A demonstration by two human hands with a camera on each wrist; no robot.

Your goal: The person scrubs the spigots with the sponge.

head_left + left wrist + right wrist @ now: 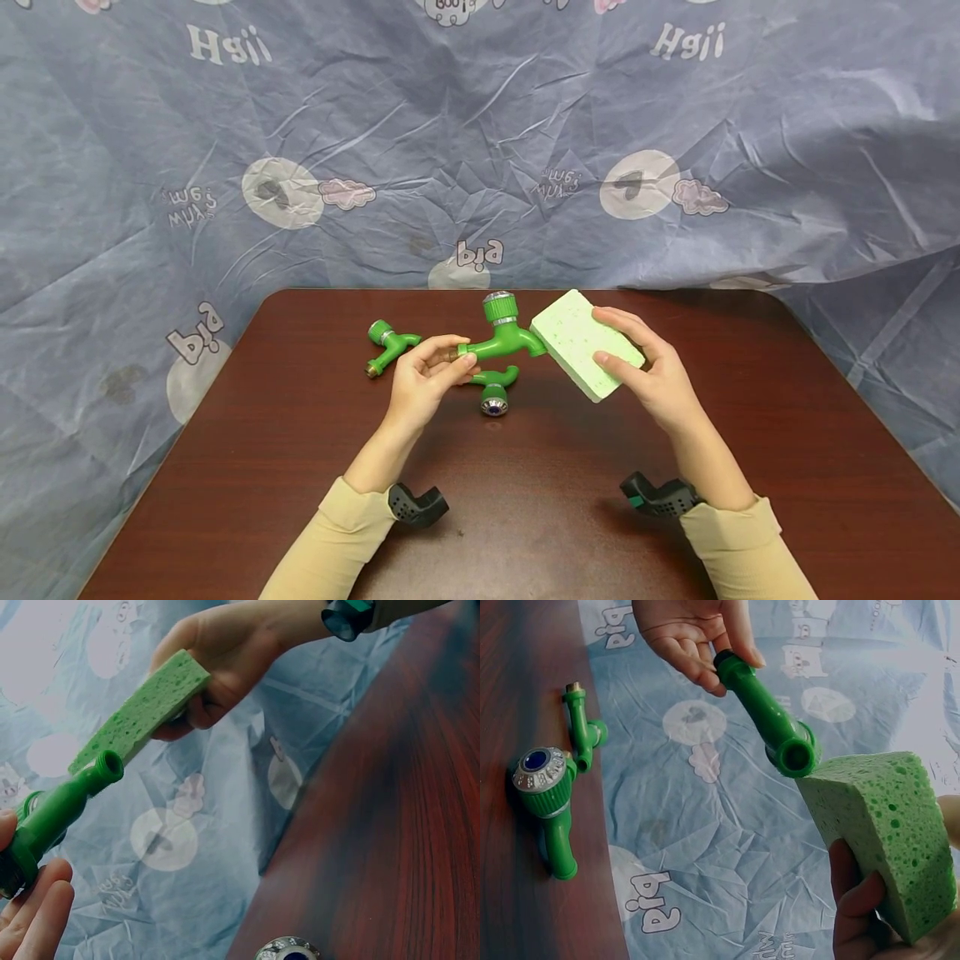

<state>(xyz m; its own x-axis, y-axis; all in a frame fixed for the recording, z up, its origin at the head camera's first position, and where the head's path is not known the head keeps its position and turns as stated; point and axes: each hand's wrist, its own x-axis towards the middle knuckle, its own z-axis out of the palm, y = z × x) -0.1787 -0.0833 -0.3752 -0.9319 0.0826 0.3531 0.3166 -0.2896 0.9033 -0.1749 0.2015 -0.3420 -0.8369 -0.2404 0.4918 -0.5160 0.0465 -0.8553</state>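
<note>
My left hand (423, 375) pinches a green faucet (506, 337) by its threaded inlet end, holding it above the table with the ribbed knob up and the spout toward the right. A light green sponge (585, 343) is gripped by my right hand (656, 371), thumb on the near face and fingers along the upper edge. The sponge's left edge is right at the faucet's spout. In the right wrist view the spout opening of the held faucet (769, 716) shows close by the corner of the sponge (885, 832).
Two more green faucets lie on the brown table (300, 467): one (388, 346) to the left behind my left hand, another (495, 390) below the held one, its chrome cap facing me. A patterned blue cloth (465, 150) hangs behind the table's far edge.
</note>
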